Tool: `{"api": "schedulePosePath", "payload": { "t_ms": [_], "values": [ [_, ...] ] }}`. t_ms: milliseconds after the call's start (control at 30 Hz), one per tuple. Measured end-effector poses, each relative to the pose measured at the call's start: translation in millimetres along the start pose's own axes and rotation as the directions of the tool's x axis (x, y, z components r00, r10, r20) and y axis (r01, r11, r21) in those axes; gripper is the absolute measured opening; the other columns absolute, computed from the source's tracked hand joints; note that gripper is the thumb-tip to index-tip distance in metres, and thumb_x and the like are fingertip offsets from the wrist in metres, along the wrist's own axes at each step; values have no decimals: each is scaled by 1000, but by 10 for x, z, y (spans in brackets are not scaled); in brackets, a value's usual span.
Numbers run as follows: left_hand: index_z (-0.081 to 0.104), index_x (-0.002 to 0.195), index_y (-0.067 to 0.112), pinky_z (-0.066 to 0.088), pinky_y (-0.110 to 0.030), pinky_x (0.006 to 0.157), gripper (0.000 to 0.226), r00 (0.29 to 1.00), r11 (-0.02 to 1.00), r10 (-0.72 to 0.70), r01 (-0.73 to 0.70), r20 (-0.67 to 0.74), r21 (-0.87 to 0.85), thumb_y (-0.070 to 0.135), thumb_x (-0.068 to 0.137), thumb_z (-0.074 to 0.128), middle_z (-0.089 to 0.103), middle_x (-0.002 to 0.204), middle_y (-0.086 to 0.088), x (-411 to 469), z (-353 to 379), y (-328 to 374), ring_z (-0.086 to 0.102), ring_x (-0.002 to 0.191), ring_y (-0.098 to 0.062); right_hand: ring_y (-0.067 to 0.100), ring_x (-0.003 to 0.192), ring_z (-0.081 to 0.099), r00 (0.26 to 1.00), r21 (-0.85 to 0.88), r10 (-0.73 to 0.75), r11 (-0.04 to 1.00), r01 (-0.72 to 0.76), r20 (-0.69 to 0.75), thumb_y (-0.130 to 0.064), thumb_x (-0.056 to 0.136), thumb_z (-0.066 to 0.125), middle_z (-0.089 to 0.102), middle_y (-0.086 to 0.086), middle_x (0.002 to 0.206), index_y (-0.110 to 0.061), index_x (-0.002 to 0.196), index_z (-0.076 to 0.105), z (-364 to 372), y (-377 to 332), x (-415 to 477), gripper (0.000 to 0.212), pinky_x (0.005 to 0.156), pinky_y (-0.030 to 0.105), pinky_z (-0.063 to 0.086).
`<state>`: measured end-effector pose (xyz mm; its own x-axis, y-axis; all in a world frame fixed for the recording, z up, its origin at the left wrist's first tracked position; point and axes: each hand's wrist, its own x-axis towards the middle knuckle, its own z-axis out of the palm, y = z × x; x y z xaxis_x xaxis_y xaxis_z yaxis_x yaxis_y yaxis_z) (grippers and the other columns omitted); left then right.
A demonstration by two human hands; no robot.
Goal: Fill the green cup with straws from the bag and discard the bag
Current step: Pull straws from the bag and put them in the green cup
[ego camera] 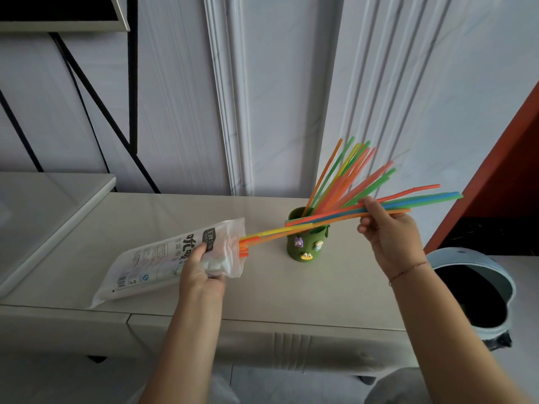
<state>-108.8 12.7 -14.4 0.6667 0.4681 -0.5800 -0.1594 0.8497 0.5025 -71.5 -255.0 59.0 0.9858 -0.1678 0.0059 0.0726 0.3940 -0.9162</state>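
Note:
The green cup [303, 243], decorated with small figures, stands on the pale counter [291, 295] and holds several colourful straws [347, 176] leaning to the right. My right hand [388, 231] pinches a bundle of straws [326, 221] lying almost level in front of the cup, their left ends just outside the bag's mouth. My left hand [201, 272] grips the clear printed plastic bag [163, 260] near its open end, the bag resting slanted on the counter. A few orange straw ends [243, 250] still poke out of the bag.
A round pale-blue bin [478, 290] with a dark liner stands open on the floor at the right, below the counter's end. A raised white surface [52, 205] lies at the left. A black metal frame [132, 83] and white panelled wall are behind.

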Motion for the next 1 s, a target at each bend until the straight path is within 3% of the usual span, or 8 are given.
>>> {"api": "schedulePosePath", "payload": {
  "t_ms": [133, 233, 367, 500, 733, 833, 933, 1000],
  "values": [
    [59, 116, 17, 53, -42, 96, 32, 1000, 1000, -3, 3, -16, -2, 8, 86, 66, 70, 99, -1, 28, -21, 35, 69, 87, -16, 5, 43, 51, 997, -41, -38, 999, 35, -74, -13, 90, 60, 55, 2, 59, -3, 82, 65, -91, -119, 85, 14, 49, 16, 48],
    [59, 115, 18, 54, -40, 93, 32, 1000, 1000, -6, 6, -13, 5, 8, 86, 66, 71, 102, 1, 12, -11, 13, 69, 92, -16, 5, 44, 53, 992, -100, -71, 993, 61, -105, -15, 88, 62, 54, 5, 64, -3, 84, 66, -122, -176, 131, 13, 51, 15, 50],
    [61, 106, 18, 55, -37, 89, 23, 1000, 1000, -3, 4, -20, 28, 8, 86, 66, 69, 91, 2, -11, 3, -12, 67, 79, -14, 5, 43, 54, 983, -173, -118, 981, 93, -141, -17, 87, 64, 55, 5, 62, -2, 86, 66, -164, -254, 184, 15, 53, 17, 51],
    [62, 99, 18, 55, -34, 86, 17, 1000, 1000, -14, 15, -17, 27, 8, 86, 65, 69, 94, 1, -32, 16, -15, 67, 81, -14, 5, 43, 55, 971, -220, -160, 968, 120, -175, -17, 87, 64, 56, 5, 66, 0, 93, 65, -219, -353, 220, 17, 52, 16, 51],
    [61, 107, 18, 55, -38, 89, 23, 1000, 999, -22, 22, -5, 33, 8, 86, 65, 69, 112, -2, -39, 37, -45, 67, 103, -20, 6, 44, 57, 962, -260, -169, 959, 111, -214, -20, 87, 65, 59, 4, 68, 0, 98, 64, -269, -431, 217, 23, 53, 16, 53],
    [62, 105, 18, 58, -31, 79, 21, 1000, 999, -17, 17, -10, 37, 9, 86, 65, 68, 114, -1, -57, 43, -49, 67, 102, -19, 5, 43, 57, 962, -284, -166, 953, 101, -216, -20, 86, 66, 59, 4, 68, 0, 98, 64, -252, -433, 198, 23, 53, 16, 53],
    [63, 115, 17, 51, -45, 98, 32, 1000, 1000, -7, 7, 7, 22, 8, 85, 66, 68, 122, -4, -25, 25, -62, 66, 108, -22, 5, 42, 57, 964, -330, -164, 940, 87, -210, -20, 86, 65, 59, 5, 67, 0, 97, 65, -216, -419, 188, 23, 54, 17, 55],
    [65, 104, 18, 47, -51, 102, 24, 1000, 999, -15, 14, 25, 28, 8, 83, 67, 67, 125, -6, 0, 6, -74, 65, 114, -25, 5, 41, 57, 966, -368, -163, 927, 80, -201, -21, 86, 65, 60, 5, 66, 1, 98, 65, -183, -395, 187, 24, 56, 18, 56]
  ]
}}
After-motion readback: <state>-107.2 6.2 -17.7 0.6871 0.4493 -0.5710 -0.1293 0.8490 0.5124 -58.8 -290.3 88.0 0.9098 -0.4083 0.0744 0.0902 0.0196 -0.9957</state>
